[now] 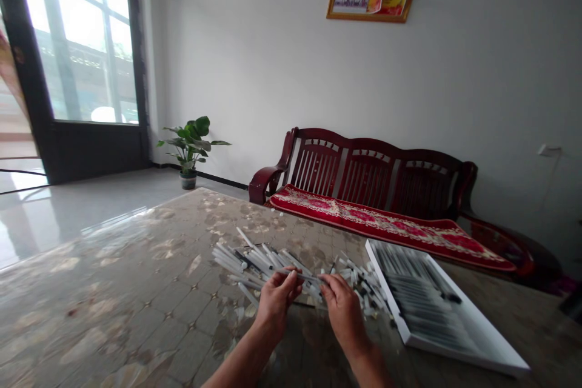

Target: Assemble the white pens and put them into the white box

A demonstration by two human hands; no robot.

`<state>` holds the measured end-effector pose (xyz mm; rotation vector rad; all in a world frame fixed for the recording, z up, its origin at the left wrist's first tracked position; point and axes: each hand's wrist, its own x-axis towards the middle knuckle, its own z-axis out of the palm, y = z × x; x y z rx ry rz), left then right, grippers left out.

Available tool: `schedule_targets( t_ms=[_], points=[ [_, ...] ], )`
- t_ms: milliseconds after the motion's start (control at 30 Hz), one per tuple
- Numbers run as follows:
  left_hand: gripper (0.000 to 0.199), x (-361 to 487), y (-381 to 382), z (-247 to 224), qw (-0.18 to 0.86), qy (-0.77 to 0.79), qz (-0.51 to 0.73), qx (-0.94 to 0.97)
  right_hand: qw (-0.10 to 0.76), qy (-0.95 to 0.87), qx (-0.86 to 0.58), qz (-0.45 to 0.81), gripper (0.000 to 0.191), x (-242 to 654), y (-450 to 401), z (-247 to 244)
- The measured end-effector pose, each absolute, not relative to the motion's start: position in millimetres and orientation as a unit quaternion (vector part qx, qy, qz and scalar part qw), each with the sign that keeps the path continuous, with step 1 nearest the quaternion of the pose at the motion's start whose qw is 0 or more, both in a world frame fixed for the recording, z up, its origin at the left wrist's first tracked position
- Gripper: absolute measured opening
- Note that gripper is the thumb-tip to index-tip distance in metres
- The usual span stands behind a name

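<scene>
My left hand (277, 297) and my right hand (344, 306) face each other over the table. Between them lies a slim, translucent pen (310, 277), its left part in my left fingers and its right end pinched by my right fingers. Behind and left of my hands is a loose pile of whitish pen barrels (228, 259), a few with dark parts. Small white and dark pieces, seemingly pen caps (370, 288), are scattered beside my right hand. To the right, a white open box (493, 339) holds many grey, dark-tipped pens (418, 303) laid in rows.
The table (173, 291) has a patterned, glossy cover. Beyond it stands a dark red wooden bench (370, 173) with a red floral runner (364, 215). A potted plant (188, 145) is by the wall, left of the bench, and a glass door (82, 48) at far left.
</scene>
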<state>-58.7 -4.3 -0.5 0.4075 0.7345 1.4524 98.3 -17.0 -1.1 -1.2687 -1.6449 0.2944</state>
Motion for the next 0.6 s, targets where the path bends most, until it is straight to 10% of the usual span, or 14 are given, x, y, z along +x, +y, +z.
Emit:
schedule_targets(
  t_ms=[367,600],
  points=[
    [0.045,-63,-10,0,0.594,0.360,0.644,0.320,0.379,-0.574,-0.554,0.469,0.029,98,-18,19],
    [0.046,-58,-9,0,0.598,0.366,0.621,0.350,0.335,-0.704,-0.563,0.274,0.020,100,-29,50]
  ],
)
